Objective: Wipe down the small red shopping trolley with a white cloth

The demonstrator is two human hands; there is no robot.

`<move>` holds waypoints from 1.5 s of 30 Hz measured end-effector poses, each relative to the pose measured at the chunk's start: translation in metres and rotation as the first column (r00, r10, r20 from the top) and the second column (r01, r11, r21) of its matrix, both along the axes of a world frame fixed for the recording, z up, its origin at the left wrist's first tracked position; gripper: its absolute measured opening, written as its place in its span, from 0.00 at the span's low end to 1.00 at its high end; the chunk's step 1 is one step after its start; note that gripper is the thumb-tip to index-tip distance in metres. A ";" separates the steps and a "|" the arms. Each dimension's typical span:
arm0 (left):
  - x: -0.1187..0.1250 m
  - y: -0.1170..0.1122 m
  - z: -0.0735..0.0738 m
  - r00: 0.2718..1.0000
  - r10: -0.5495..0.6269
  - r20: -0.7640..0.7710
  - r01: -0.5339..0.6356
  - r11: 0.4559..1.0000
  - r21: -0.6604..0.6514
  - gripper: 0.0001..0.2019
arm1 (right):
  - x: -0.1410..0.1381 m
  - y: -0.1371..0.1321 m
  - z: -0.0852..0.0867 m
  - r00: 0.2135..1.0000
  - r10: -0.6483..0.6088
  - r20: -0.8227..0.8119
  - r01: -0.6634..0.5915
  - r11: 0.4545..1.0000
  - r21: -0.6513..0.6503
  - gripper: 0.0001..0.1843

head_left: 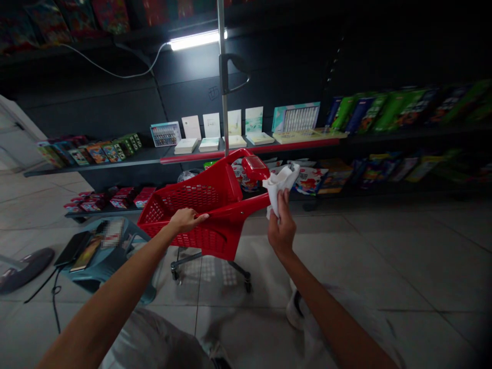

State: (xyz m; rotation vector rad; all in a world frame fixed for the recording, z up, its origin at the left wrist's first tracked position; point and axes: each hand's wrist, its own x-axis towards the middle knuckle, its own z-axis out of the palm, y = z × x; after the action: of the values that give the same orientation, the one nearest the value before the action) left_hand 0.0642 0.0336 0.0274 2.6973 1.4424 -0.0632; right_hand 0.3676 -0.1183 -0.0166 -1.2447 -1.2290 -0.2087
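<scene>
A red plastic shopping cart (226, 233) with perforated basket walls stands on a wheeled metal frame in front of me. My left hand (186, 220) grips the near top rim of its basket, the thumb lying along the edge and the other fingers partly hidden. In my right hand (282, 228) is a crumpled white cloth (282, 182), pinched between thumb and fingers. The cloth is at the right end of the cart's red handle (255, 166) and covers part of it.
Behind the cart run dark shelves (134, 161) with books (211, 125), boxes and snack bags (400, 110). A lit tube lamp (198, 40) and a metal pole (222, 77) are above. At left, a blue-grey stool (90, 271) holds a dark device and small items; cables trail on the floor.
</scene>
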 end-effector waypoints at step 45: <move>0.070 0.004 0.007 0.994 0.043 0.098 -0.039 0.998 -0.048 0.47 | -0.032 0.034 -0.089 0.959 0.116 -0.259 -0.182 0.952 -0.246 0.39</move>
State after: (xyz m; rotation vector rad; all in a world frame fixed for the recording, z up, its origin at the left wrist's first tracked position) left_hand 0.1341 0.0372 0.0345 2.5934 1.4489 0.0386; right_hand 0.3360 -0.0843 -0.1053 -1.3558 -1.1573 0.2245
